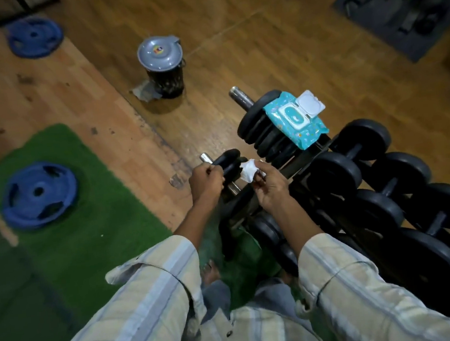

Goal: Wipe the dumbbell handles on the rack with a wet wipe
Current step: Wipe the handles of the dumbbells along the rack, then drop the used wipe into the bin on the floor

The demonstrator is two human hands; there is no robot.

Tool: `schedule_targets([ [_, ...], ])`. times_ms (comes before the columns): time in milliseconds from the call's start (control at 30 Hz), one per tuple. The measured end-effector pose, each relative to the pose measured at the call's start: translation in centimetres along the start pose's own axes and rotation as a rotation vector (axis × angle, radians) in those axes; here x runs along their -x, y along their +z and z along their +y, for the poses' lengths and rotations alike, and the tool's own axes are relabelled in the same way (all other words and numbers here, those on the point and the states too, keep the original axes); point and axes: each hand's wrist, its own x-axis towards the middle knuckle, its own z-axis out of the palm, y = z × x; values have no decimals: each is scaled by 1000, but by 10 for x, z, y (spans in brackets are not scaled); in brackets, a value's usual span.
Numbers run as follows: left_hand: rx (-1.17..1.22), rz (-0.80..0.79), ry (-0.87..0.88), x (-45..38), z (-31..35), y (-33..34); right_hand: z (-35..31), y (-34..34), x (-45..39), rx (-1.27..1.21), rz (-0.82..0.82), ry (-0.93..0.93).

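At frame centre, the left hand [205,179] gripped a dumbbell [227,161] end; the right hand [271,185] pinched the wet wipe [249,170]. Wiping step: next, apply wipe to handle.

A single wide-angle camera sits on the person's head and looks forward and steeply down. The view bends toward the edges. Nearest to the lens, along the bottom edge, are the striped sleeves [137,299] and the chest of the shirt. The left hand [205,182] and right hand [271,186] sit just below the middle, close to the camera. The dumbbell rack [358,184] runs from the centre toward the lower right. The wooden floor [231,30] fills the top, farther off, and a green mat [84,213] lies at the left.
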Motion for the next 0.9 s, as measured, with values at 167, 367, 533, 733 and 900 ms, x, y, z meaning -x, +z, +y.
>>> schedule_targets([
  [167,22,42,34,-12,13,-52,19,28,29,3,-31,46],
  [367,104,96,39,-37,46,-90,18,90,33,102,-133,34],
  [533,148,129,44,-70,70,-116,8,164,33,98,-243,36],
  [733,150,165,70,-141,95,-151,6,250,13,71,-318,30],
  [900,102,189,41,-202,135,-184,-3,329,-10,80,-285,31],
])
